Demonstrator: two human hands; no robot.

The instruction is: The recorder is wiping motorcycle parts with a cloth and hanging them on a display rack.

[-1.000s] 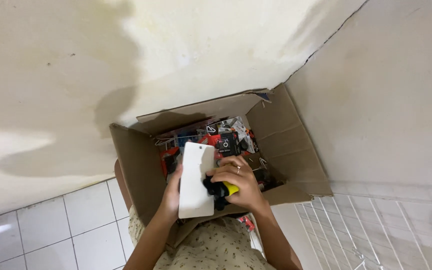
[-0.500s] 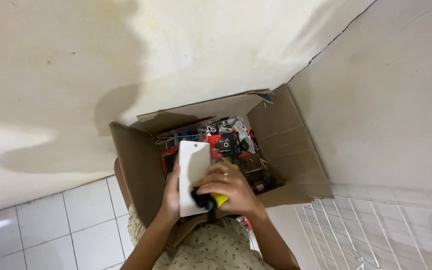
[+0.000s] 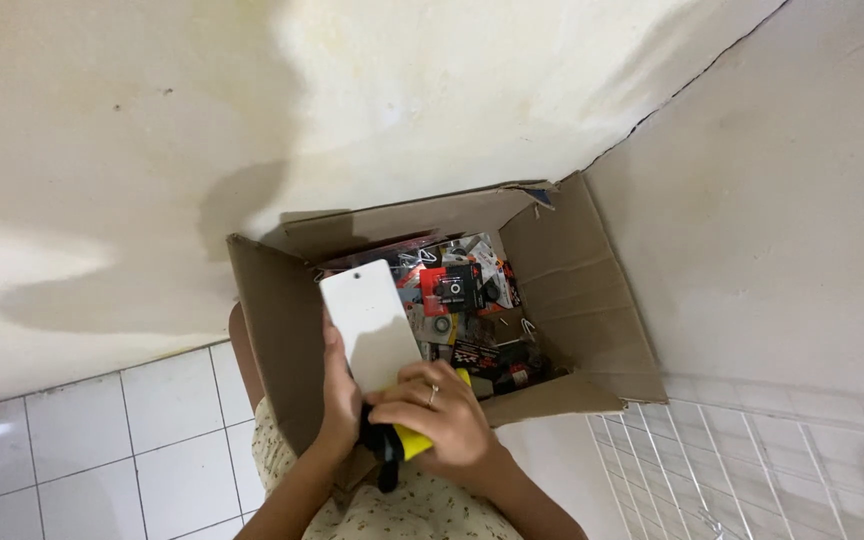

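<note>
An open cardboard box rests on my lap against a pale wall. It is full of several small red and black packaged items. My left hand grips the left edge of a white card-backed package that stands over the box. My right hand wraps the lower end of the same package, where a yellow and black object is attached. A ring shows on one finger of my right hand.
White floor tiles lie at the lower left. A white wire grid rack sits at the lower right beside the box. The cream wall with a crack fills the upper part. My patterned clothing shows below.
My right hand has slid over the yellow and black end of the package, covering more of it. The white card has tilted slightly and moved a little toward me.
</note>
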